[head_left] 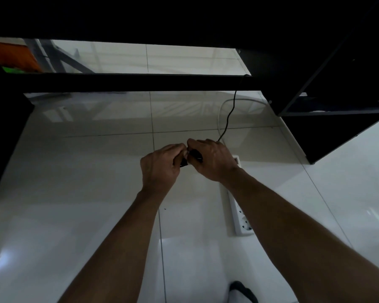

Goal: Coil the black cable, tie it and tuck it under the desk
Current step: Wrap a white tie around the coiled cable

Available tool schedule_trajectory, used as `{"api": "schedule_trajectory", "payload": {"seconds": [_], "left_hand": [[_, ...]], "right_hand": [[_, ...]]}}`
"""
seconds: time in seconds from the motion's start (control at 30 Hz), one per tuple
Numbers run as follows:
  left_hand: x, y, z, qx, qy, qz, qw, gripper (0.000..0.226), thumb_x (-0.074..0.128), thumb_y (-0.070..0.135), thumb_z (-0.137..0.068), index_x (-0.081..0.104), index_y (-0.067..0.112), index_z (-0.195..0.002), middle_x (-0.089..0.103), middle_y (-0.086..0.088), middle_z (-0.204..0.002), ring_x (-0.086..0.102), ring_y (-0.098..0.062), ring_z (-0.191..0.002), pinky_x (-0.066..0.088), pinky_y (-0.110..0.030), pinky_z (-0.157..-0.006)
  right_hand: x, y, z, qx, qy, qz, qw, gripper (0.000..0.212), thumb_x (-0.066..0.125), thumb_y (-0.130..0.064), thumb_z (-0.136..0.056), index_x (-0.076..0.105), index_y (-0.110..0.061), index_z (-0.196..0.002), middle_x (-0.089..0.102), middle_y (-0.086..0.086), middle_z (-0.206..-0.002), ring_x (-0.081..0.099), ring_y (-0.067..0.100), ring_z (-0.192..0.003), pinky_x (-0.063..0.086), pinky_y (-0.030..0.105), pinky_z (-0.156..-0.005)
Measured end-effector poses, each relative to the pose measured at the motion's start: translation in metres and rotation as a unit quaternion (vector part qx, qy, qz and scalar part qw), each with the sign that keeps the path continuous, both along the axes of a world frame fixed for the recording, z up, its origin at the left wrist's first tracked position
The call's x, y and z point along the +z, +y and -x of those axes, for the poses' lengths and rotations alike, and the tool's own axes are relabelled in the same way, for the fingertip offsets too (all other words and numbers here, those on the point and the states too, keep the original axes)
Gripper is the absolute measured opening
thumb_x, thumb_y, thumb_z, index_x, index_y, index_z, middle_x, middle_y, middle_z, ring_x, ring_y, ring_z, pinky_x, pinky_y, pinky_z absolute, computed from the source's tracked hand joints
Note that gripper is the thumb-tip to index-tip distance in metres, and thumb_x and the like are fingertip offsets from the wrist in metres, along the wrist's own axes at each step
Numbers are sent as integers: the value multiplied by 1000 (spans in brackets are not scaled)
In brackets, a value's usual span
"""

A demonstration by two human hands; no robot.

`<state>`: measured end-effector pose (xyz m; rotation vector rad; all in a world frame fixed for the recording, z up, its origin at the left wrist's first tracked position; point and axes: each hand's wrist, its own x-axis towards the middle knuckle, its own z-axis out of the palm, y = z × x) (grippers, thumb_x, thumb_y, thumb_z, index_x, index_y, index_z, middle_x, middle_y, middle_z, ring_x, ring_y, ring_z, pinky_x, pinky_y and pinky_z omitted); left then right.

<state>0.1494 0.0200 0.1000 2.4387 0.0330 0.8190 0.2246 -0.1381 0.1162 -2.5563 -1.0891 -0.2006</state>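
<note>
While both hands pinch a small black bundle over the floor, left hand (160,165) and right hand (212,159) look mid-tie; cable (229,113) trails to the table (140,82). Tucking remains.

most of the black cable (230,112) bundle is hidden between the left hand (160,167) and right hand (212,159), whether it is tied can't be told, its far end vanishes behind the dark desk (140,83), and the right forearm covers part of the white power strip (239,217).
</note>
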Motion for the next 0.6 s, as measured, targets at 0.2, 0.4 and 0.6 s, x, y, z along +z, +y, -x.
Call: {"api": "schedule_trajectory", "payload": {"seconds": [0.2,0.4,0.6], "left_hand": [[0,8,-4,22,23,43,999,10,66,27,-95,74,25,-99,74,5,-88,67,-15,-78,56,-34,-58],[3,16,-5,-31,58,86,994,16,64,30,-96,74,24,-107,75,7,-100,68,-13,-87,57,-33,-70],[7,20,-4,-20,83,64,994,14,63,18,-95,75,24,-100,74,6,-97,65,-16,-85,50,-30,-67]], "right_hand": [[9,8,-4,-8,57,-64,996,22,64,-33,-95,57,-15,-106,67,-4,-77,52,9,-59,38,18,-58],[16,12,-3,16,123,-75,989,23,66,-30,-96,55,-17,-112,78,-2,-88,68,11,-63,52,22,-61],[18,10,-1,11,124,-41,991,50,86,-42,-74,59,-20,-110,70,-5,-106,65,11,-86,54,24,-73]]}}
